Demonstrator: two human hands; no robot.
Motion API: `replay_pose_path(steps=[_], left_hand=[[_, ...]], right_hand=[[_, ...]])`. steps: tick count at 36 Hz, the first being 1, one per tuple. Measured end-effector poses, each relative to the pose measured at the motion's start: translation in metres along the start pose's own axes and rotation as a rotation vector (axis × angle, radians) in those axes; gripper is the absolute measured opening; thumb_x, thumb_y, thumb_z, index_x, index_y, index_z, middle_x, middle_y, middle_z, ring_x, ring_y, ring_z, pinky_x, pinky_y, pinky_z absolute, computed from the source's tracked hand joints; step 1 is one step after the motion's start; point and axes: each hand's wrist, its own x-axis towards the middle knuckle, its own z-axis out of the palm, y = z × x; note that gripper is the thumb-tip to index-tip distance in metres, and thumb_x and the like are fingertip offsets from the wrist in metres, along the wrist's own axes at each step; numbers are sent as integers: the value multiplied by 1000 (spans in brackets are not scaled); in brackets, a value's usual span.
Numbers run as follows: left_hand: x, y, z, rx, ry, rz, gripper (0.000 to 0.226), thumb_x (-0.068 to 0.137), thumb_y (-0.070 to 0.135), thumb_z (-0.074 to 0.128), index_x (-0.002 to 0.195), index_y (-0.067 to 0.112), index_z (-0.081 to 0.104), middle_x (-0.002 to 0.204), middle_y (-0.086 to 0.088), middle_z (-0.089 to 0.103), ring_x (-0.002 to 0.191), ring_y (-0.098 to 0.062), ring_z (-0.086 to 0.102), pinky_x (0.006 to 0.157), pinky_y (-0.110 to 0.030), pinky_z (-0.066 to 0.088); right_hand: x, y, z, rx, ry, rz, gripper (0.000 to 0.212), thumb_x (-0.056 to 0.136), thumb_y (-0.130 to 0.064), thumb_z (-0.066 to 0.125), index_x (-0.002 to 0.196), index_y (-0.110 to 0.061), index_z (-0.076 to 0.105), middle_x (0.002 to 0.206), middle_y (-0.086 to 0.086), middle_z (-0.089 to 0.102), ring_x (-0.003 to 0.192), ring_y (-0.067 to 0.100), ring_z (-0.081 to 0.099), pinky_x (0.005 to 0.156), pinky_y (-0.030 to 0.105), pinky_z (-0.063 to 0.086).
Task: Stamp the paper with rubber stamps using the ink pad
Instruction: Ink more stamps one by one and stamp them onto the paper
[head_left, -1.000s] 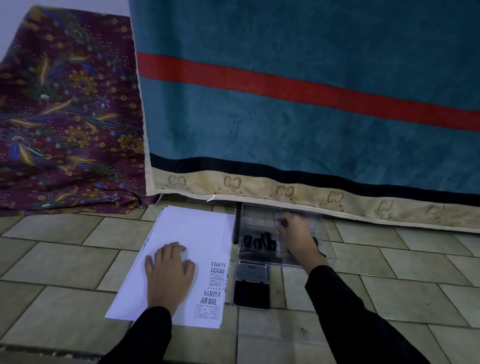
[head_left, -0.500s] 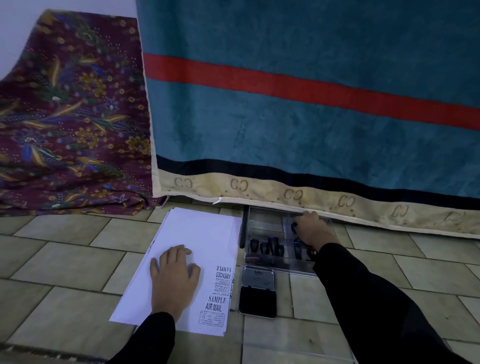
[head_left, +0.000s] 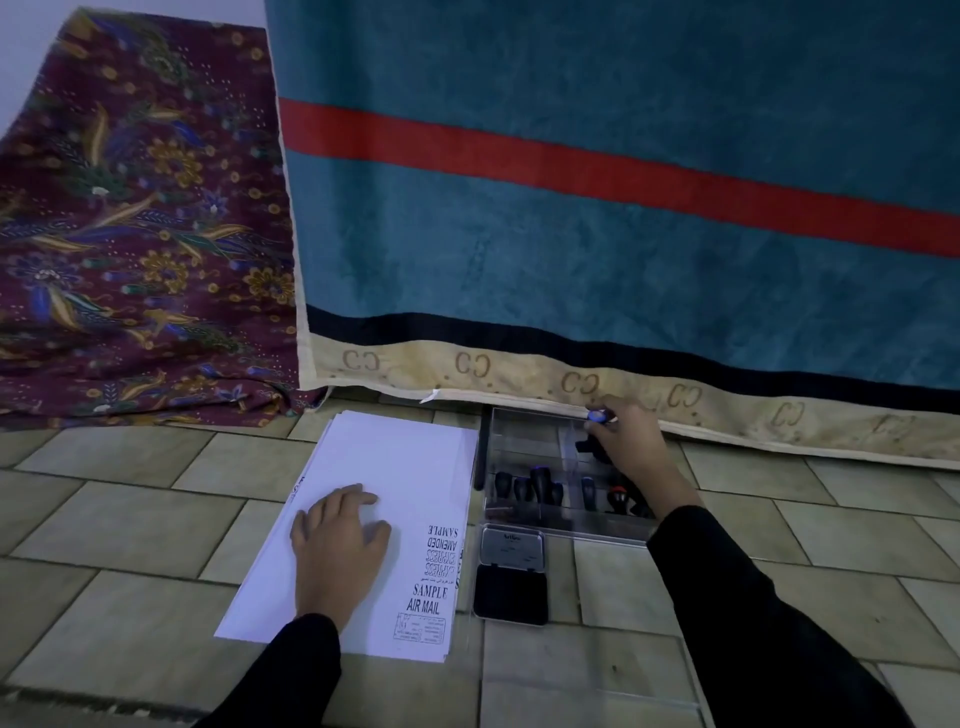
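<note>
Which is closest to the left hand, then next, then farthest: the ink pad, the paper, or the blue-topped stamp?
1. Paper: right under the left hand, which rests flat on it.
2. Ink pad: open, just right of the paper.
3. Blue-topped stamp: farthest, up on the right, pinched in the right hand.

We cannot read the boxed stamp print at the paper's five o'clock corner; our right hand hides most of the stamp it holds.
</note>
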Motion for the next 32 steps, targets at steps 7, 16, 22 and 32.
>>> replay_pose_path(steps=[7,16,22,32], left_hand=[[8,4,-13,-263,-20,-110,24,85,25,66,109,31,64,123,11,63,120,-14,51,114,-41,16],[-20,22,-7,-120,-146,409,36,87,51,58,119,35,57,133,20,52,136,-4,33,119,-40,10],[-39,39,6,-65,-348,554,79,70,82,46,135,38,44,140,27,40,136,5,23,118,-30,8],[-42,44,8,-26,-374,564,83,65,84,49,135,40,44,141,26,42,139,1,21,118,-34,11]], right_hand=[[-68,-27,-9,190,89,72,27,77,-16,74,102,-14,65,87,0,68,74,14,62,70,24,49],[-142,-56,12,249,-118,-26,21,77,-15,74,97,-13,68,93,3,69,79,13,67,78,29,57],[-154,-67,21,152,-201,-78,30,79,-10,71,109,-6,65,108,12,66,89,20,67,83,28,55],[-167,-70,21,57,-248,-203,27,84,-8,63,111,-13,61,106,6,65,94,19,63,83,29,50]])
